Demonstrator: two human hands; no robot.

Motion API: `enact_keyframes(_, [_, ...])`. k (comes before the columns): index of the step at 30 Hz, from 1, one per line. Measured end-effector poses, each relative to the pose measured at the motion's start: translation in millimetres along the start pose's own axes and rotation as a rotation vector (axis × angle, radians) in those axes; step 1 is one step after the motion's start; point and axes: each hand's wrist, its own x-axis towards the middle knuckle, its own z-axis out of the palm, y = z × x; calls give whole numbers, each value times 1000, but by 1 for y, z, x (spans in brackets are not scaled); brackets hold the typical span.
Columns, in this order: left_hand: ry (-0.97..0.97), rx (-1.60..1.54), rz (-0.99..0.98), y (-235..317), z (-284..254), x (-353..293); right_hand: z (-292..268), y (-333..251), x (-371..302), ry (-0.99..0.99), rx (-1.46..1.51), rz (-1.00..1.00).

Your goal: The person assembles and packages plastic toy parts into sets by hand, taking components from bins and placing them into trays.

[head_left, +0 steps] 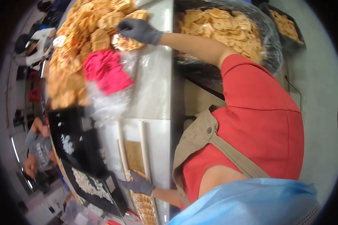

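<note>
My right hand, in a grey glove, reaches to the far end of the work surface. Its curled fingers are at the edge of a heap of flat tan biscuit-like pieces; whatever they grip is hidden. A shiny-wrapped cluster lies under that hand. Also gloved in grey, my left hand closes around a tan piece at the end of a row of similar pieces. This row sits in a channel between two white rails, with a brown strip along its bottom.
A bright pink cloth lies on clear plastic beside the heap. Black trays with small white pieces stand across the table. A plastic-lined bin of tan pieces is behind my right arm. Another person sits opposite.
</note>
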Motion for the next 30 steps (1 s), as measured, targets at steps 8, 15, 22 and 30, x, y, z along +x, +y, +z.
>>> enact_keyframes(8, [-347, -213, -137, -19, -3, 30, -334, 214, -139, 506, -954, 455])
enact_keyframes(15, [-309, -511, 66, -119, 14, 27, -313, 184, -124, 65, -1164, 491])
enact_keyframes(22, [-550, -1658, -421, 4, 18, 12, -302, 153, -97, 169, -985, 228])
enact_keyframes(30, [-1132, -2095, -574, 127, 46, 1, -197, 8, -54, -320, 11, 274])
